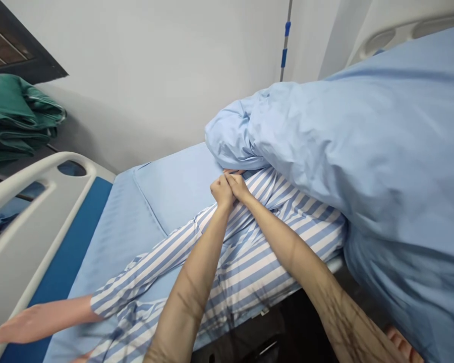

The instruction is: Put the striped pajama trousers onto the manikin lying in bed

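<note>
My left hand [222,190] and my right hand [237,185] are side by side and touching, both closed, fingers curled down. They lie over the striped trousers [177,242] at the upper leg of a figure on the bed, close to the edge of a blue quilt [325,141]. What the fingers hold is hidden beneath them. A bit of pinkish skin shows just behind my hands, under the quilt's edge. The figure's bare foot [26,322] points to the lower left; whether it is a person or a manikin, I cannot tell.
A blue sheet [166,176] covers the bed. The footboard [41,217] stands at left, with folded green cloth [18,116] beyond it. A thin pole [285,45] rises by the wall. Pinkish fingers [399,340] show at lower right.
</note>
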Tool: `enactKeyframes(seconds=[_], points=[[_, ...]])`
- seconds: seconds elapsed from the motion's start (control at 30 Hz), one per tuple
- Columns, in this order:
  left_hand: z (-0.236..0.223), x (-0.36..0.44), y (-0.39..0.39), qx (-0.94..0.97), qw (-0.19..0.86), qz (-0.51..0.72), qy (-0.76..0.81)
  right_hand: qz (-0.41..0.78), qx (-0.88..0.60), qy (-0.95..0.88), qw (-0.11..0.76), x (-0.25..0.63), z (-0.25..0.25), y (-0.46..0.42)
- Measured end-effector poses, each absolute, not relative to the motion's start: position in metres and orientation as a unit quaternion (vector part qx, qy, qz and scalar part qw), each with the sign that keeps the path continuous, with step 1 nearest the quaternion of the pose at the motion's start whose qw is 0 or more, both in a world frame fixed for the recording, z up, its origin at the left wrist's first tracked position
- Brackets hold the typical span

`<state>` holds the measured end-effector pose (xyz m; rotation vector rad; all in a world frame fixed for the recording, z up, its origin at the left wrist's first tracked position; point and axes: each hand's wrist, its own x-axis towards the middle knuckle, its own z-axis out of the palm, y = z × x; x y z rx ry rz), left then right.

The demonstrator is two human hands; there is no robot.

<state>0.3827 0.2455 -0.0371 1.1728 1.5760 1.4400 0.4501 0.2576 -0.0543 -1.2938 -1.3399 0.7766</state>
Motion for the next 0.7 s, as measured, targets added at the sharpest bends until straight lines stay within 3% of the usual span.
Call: enactKeyframes(seconds=[0.27,0.43,0.57,0.7], points=[[-0.056,0.382,0.234,0.535,0.324,0.494,0.604,0.085,-0.641,-0.674,0.356,0.459,-0.026,0.232],[-0.053,0.383,0.233,0.538,0.295,0.488,0.621,0.124,-0.691,-0.639,0.315,0.466,-0.031,0.236],[-0.053,0.389,0.24,0.517,0.319,0.487,0.627,0.159,-0.705,-0.607,0.331,0.468,-0.039,0.242],[-0.039,0.41,0.256,0.451,0.377,0.524,0.616,0.198,-0.674,-0.582,0.409,0.474,-0.04,0.245]])
